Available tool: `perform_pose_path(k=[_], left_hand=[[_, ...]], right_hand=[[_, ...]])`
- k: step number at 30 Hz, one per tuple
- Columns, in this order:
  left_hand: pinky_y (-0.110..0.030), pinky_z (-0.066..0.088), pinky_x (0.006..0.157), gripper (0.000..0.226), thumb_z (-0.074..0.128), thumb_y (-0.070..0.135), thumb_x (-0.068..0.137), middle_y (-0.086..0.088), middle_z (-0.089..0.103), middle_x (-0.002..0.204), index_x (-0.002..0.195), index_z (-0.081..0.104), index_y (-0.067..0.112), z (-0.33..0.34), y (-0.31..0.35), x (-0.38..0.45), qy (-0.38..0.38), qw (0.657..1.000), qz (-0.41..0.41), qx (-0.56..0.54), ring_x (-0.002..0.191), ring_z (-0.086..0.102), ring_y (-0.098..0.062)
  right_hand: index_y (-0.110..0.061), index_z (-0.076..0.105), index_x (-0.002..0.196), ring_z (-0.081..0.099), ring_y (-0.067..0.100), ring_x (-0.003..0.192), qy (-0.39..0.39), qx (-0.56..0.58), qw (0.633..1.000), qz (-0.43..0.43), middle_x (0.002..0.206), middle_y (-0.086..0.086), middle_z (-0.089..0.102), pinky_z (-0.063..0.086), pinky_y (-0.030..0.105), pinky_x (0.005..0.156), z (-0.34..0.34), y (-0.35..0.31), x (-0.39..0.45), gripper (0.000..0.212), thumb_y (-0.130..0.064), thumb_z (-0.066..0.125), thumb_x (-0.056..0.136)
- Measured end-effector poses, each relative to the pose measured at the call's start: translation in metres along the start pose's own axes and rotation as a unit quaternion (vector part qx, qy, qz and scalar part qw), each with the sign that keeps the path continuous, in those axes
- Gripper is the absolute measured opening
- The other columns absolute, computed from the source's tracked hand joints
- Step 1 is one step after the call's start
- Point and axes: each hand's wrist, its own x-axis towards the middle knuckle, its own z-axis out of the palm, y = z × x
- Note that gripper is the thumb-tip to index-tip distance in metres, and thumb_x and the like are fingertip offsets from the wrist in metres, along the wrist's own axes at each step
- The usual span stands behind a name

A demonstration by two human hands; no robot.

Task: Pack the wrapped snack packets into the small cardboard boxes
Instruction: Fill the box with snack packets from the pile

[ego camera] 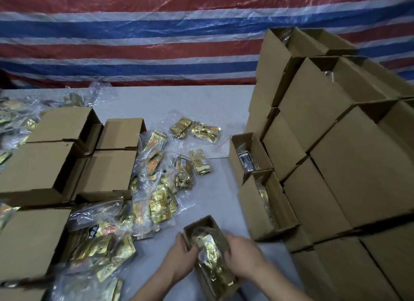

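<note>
**Now stuffing a box, bottom centre**

Both hands on the small box (209,253) w/ a gold packet bundle (210,256) half inside. Left hand (183,253) curls round the box's left wall to steady it; right hand (240,251) curls on the bundle, prob. pushing it down. More packets (156,202) lie centre-left on the surface (201,103); filled boxes (336,155) stacked right.

We counted two bare hands (243,254), one small open brown cardboard box (207,224) between them, two open filled boxes (251,152) beside the right stack, and gold foil snack packets (199,160) too many to count.
</note>
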Motion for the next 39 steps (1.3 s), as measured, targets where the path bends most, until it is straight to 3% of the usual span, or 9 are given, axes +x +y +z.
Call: perform_pose_path(k=[5, 8, 10, 12, 16, 20, 28, 35, 39], left_hand=[[-0.027, 0.057, 0.067, 0.061, 0.051, 0.056, 0.093, -0.009, 0.068, 0.105, 0.137, 0.035, 0.017, 0.040, 0.013, -0.022, -0.119, 0.992, -0.023, 0.045, 0.076, 0.072, -0.022], [-0.033, 0.052, 0.092, 0.079, 0.057, 0.050, 0.092, -0.009, 0.057, 0.133, 0.151, 0.013, 0.023, 0.076, 0.019, -0.032, -0.174, 0.984, 0.003, 0.036, 0.112, 0.065, -0.029], [-0.035, 0.048, 0.102, 0.081, 0.058, 0.044, 0.093, -0.005, 0.052, 0.139, 0.154, 0.008, 0.024, 0.100, 0.029, -0.033, -0.194, 0.981, 0.009, 0.023, 0.119, 0.060, -0.025], [-0.029, 0.050, 0.094, 0.073, 0.056, 0.037, 0.093, -0.002, 0.055, 0.131, 0.151, 0.013, 0.027, 0.121, 0.046, -0.031, -0.203, 0.979, 0.023, 0.011, 0.107, 0.062, -0.018], [-0.027, 0.054, 0.053, 0.049, 0.052, 0.031, 0.095, -0.002, 0.065, 0.095, 0.137, 0.028, 0.025, 0.154, 0.083, -0.024, -0.212, 0.977, 0.000, -0.036, 0.063, 0.066, -0.011], [-0.018, 0.039, 0.041, 0.024, 0.045, 0.030, 0.097, -0.001, 0.056, 0.072, 0.116, 0.034, 0.022, 0.170, 0.104, -0.015, -0.200, 0.978, -0.017, -0.050, 0.034, 0.049, -0.003], [-0.026, 0.048, 0.056, 0.027, 0.040, 0.035, 0.097, -0.011, 0.059, 0.094, 0.114, 0.037, 0.015, 0.178, 0.107, -0.005, -0.151, 0.988, -0.012, 0.015, 0.068, 0.058, -0.021], [-0.037, 0.052, 0.088, 0.033, 0.040, 0.037, 0.098, -0.019, 0.061, 0.119, 0.119, 0.038, 0.012, 0.176, 0.099, 0.000, -0.129, 0.990, -0.020, 0.059, 0.106, 0.063, -0.035], [-0.036, 0.050, 0.088, 0.030, 0.038, 0.038, 0.097, -0.017, 0.063, 0.120, 0.117, 0.038, 0.014, 0.175, 0.093, -0.002, -0.124, 0.990, -0.024, 0.068, 0.110, 0.063, -0.034]], right_hand=[[-0.021, 0.054, 0.121, 0.061, 0.028, 0.114, -0.022, 0.045, 0.995, 0.084, 0.122, 0.006, 0.067, 0.048, 0.033, 0.089, 0.019, 0.031, -0.047, 0.034, -0.036, 0.043, 0.093], [-0.022, 0.049, 0.135, 0.061, 0.023, 0.117, -0.008, 0.074, 0.988, 0.137, 0.127, 0.003, 0.065, 0.047, 0.029, 0.088, 0.027, 0.058, -0.072, 0.042, -0.035, 0.043, 0.095], [-0.022, 0.026, 0.153, 0.060, 0.021, 0.119, 0.003, 0.072, 0.981, 0.182, 0.131, 0.002, 0.063, 0.048, 0.029, 0.090, 0.027, 0.077, -0.087, 0.062, -0.035, 0.043, 0.095], [-0.028, 0.021, 0.154, 0.062, 0.020, 0.117, 0.019, 0.089, 0.969, 0.229, 0.128, 0.001, 0.065, 0.049, 0.029, 0.090, 0.024, 0.094, -0.099, 0.064, -0.037, 0.044, 0.095], [-0.022, 0.046, 0.111, 0.067, 0.023, 0.105, 0.074, 0.106, 0.949, 0.286, 0.113, 0.003, 0.070, 0.049, 0.032, 0.082, 0.017, 0.116, -0.106, 0.019, -0.035, 0.045, 0.097], [-0.008, 0.040, 0.138, 0.060, 0.029, 0.118, 0.131, 0.140, 0.935, 0.299, 0.133, 0.015, 0.060, 0.045, 0.034, 0.089, 0.015, 0.122, -0.088, 0.043, -0.027, 0.044, 0.100], [-0.009, 0.030, 0.148, 0.055, 0.025, 0.123, 0.148, 0.156, 0.926, 0.311, 0.142, 0.010, 0.050, 0.044, 0.030, 0.092, 0.014, 0.118, -0.073, 0.051, -0.025, 0.042, 0.100], [-0.017, 0.024, 0.153, 0.050, 0.019, 0.130, 0.144, 0.154, 0.931, 0.298, 0.148, 0.002, 0.044, 0.041, 0.028, 0.099, 0.019, 0.116, -0.071, 0.057, -0.016, 0.042, 0.099], [-0.018, 0.020, 0.155, 0.047, 0.018, 0.133, 0.143, 0.160, 0.932, 0.292, 0.150, 0.001, 0.042, 0.038, 0.027, 0.103, 0.025, 0.114, -0.069, 0.063, -0.016, 0.046, 0.097]])
